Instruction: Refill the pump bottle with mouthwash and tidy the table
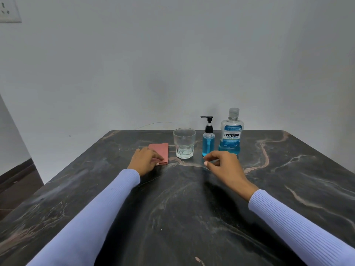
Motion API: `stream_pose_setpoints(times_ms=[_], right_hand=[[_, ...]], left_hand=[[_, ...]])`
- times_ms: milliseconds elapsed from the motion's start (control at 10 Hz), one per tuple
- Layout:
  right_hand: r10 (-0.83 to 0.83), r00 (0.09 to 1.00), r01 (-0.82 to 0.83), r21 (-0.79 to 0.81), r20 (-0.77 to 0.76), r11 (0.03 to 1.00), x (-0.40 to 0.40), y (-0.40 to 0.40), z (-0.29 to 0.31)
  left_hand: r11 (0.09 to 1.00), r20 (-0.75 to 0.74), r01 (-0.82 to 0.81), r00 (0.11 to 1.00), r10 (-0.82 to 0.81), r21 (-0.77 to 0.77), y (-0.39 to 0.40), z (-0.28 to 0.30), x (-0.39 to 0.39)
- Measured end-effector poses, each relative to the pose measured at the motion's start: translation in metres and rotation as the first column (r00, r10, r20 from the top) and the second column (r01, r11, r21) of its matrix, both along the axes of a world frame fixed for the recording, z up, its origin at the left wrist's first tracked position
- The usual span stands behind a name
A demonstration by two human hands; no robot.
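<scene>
A small pump bottle (pixel 208 143) with a black pump head stands upright near the far edge of the table, filled with blue liquid. Right beside it stands a capped mouthwash bottle (pixel 232 134) with only a little blue liquid at its bottom. A clear glass tumbler (pixel 184 143) stands left of the pump bottle. A folded pink cloth (pixel 160 149) lies flat left of the glass. My left hand (pixel 145 160) rests on the cloth's near corner, fingers laid flat. My right hand (pixel 223 165) hovers just in front of the pump bottle, fingers curled loosely, holding nothing.
The dark marble table (pixel 182 208) reaches to a pale wall behind. Its left edge drops to a dark floor (pixel 17 181). A wall socket (pixel 9 10) sits at the top left.
</scene>
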State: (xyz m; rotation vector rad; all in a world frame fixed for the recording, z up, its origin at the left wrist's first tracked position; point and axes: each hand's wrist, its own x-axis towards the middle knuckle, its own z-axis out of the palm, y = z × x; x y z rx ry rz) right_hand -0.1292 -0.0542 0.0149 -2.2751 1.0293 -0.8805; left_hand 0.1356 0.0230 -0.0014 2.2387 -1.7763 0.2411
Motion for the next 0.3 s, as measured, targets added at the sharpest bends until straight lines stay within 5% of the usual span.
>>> stream_pose_setpoints(times_ms=[300], right_hand=[[-0.096, 0.995, 0.095, -0.147, 0.002, 0.985, -0.012, 0.014, 0.003]], left_hand=[[0.977, 0.155, -0.075, 0.982, 0.107, -0.198, 0.019, 0.004, -0.049]])
